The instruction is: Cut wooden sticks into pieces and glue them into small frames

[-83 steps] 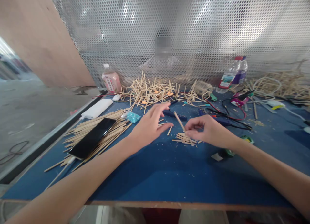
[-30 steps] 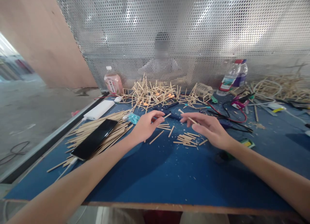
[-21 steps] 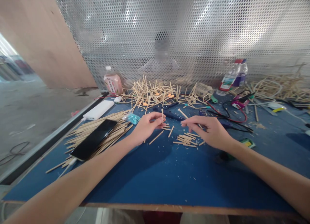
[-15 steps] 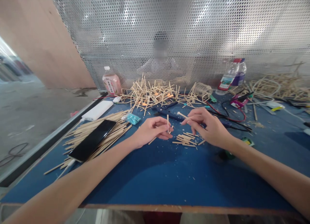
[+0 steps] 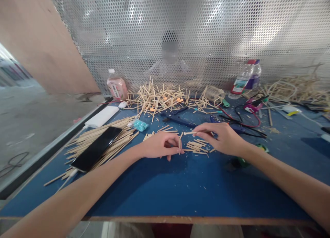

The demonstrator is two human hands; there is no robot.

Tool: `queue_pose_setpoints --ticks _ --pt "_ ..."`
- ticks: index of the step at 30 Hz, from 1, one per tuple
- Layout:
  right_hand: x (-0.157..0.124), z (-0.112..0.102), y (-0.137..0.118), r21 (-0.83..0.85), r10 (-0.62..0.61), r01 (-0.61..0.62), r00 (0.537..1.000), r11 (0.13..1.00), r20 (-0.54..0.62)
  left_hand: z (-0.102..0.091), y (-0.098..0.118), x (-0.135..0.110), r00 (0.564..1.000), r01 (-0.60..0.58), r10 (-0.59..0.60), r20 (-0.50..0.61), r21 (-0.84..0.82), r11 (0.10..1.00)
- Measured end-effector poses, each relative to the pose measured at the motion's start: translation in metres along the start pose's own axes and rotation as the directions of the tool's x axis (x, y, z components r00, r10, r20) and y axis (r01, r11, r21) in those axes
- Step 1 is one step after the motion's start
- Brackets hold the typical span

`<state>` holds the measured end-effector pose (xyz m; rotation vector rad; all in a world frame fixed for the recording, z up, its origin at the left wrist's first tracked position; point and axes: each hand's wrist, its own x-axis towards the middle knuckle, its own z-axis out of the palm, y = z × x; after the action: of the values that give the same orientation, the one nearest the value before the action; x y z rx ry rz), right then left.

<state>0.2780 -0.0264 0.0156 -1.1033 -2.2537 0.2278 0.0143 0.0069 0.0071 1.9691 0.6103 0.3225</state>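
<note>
Between the fingertips of my left hand [image 5: 161, 145] a short wooden stick [image 5: 179, 144] stands nearly upright. My right hand [image 5: 219, 136] pinches a second thin stick with a pale tip [image 5: 189, 133], which points left. That tip is close to the top of the upright stick; whether they touch I cannot tell. Below and between my hands lies a small pile of cut stick pieces [image 5: 197, 147] on the blue table [image 5: 165, 186]. More short sticks [image 5: 166, 128] lie just behind my left hand.
Long sticks [image 5: 123, 128] lie at left under a black phone [image 5: 96, 148], near a white power bank [image 5: 101, 116]. A heap of joined sticks [image 5: 162, 97] lines the perforated metal screen [image 5: 144, 32]; a person sits behind it. Blue pliers [image 5: 177, 119], cables and bottles [image 5: 241, 81] are farther back.
My right hand has come down and left, bringing its pale-tipped stick to the top of the stick in my left hand. My left hand has lowered slightly, uncovering short sticks behind it.
</note>
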Motion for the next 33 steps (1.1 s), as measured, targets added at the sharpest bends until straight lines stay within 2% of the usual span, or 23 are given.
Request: queue_pose_setpoints --ticks 5,13,33 --pt "-0.0019 0.0019 0.0036 -0.030 -0.013 0.014 0.999 0.999 0.048 -0.0006 -0.0008 0.0015 0.998 -0.025 0.031 -0.048 0.114 0.993" --pt "-0.0015 0.0034 0.0014 -0.003 0.000 0.000 0.996 1.000 0.093 0.0015 -0.0006 0.0020 0.995 -0.028 0.041 -0.093 0.143 0.989" --pt "-0.0016 0.0024 0.0011 0.011 -0.028 0.026 0.992 1.000 0.126 0.0005 0.0008 0.0017 0.995 -0.043 0.056 -0.076 0.169 0.985"
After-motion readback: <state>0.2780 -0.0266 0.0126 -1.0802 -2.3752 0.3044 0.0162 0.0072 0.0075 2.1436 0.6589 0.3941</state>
